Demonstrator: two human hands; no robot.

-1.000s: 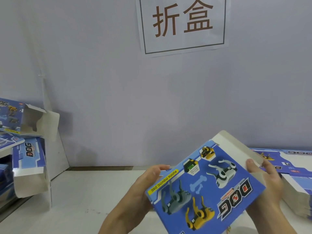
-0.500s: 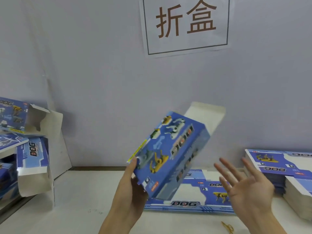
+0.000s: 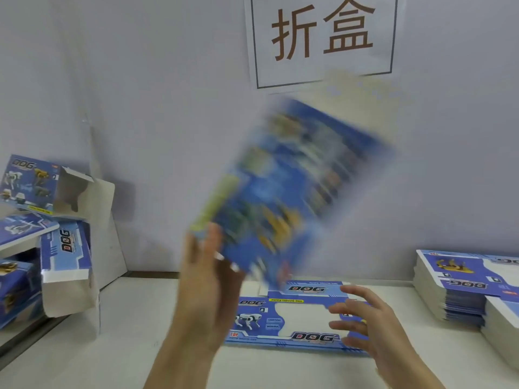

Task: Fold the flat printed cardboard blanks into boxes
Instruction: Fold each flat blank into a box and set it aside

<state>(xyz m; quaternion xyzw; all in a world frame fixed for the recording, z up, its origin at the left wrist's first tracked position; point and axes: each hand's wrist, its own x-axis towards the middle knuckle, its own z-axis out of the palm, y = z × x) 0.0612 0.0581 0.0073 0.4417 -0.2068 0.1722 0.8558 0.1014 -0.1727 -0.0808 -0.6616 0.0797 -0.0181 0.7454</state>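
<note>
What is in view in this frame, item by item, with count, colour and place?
Box: one, blue printed, blurred, raised mid-frame at the left hand's fingertips.
Blank: one, blue and white, flat on the table, centre.
Blank stacks: at least two, blue tops with white edges, right side of the table.
Folded boxes: several, blue with white flaps, piled at the left.
Sign: one, white with brown characters, on the wall.
Table: one, white.
Left hand: touching the box's lower corner.
Right hand: fingers spread, over the blank.
</note>
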